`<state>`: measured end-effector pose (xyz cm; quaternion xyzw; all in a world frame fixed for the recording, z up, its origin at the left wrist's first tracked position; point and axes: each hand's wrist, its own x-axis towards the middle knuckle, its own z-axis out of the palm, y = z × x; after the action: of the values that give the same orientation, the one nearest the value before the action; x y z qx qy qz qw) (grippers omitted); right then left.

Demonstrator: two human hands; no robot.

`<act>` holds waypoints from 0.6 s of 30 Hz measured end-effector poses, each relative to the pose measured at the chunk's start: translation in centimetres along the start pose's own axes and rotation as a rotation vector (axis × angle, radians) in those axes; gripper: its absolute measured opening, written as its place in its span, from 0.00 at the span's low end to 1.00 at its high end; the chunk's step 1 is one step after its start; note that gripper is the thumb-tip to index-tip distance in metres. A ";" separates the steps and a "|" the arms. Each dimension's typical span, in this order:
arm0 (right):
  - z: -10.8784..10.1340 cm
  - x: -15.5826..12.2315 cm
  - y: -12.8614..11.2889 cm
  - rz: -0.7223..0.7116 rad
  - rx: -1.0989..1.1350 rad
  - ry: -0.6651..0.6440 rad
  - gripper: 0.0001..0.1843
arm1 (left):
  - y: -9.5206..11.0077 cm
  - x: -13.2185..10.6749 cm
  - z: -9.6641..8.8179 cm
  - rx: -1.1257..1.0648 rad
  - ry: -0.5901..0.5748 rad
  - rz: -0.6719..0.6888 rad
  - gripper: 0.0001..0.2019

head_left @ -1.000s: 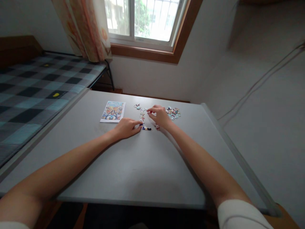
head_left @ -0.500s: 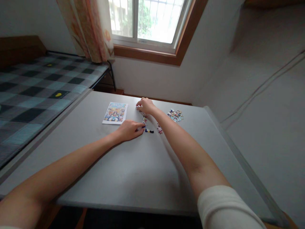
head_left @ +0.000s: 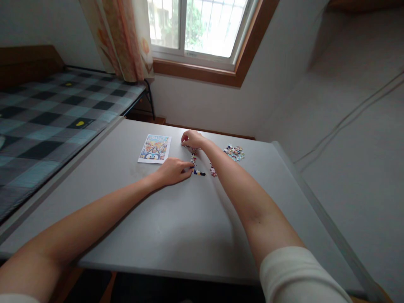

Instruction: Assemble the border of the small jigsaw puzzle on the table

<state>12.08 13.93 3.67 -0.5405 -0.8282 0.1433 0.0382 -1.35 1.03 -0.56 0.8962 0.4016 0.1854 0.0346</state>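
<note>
Both my arms reach across a grey table. My left hand lies with fingers curled, its fingertips pressing the dark end of a short joined strip of puzzle pieces. My right hand is farther back, fingers pinched down on the top of a column of joined puzzle pieces; what the fingers hold is too small to name. A small cluster of pieces lies just right of my right forearm. A loose pile of puzzle pieces sits to the right.
A colourful reference picture card lies left of the hands. A bed with a checked cover runs along the table's left side. A curtain and window are behind; a white wall closes the right side.
My right hand moved from beside the loose pile leftward and back to the top of the joined column. My left hand stayed on the dark strip. The view shifted slightly.
</note>
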 end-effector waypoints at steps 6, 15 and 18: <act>0.5 -0.4 -0.5 -0.063 0.076 0.076 0.09 | 0.1 0.0 -0.1 0.006 0.016 0.001 0.14; 0.9 -5.7 1.9 -0.190 0.860 0.165 0.10 | -0.2 -0.1 0.0 -0.014 0.003 0.004 0.15; 0.8 -9.4 3.5 -0.147 1.022 0.198 0.14 | -0.2 -0.1 -0.1 -0.032 0.004 0.004 0.15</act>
<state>18.86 6.60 2.78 -0.4042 -0.6808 0.4742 0.3851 -1.56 1.10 -0.56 0.8959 0.3969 0.1936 0.0479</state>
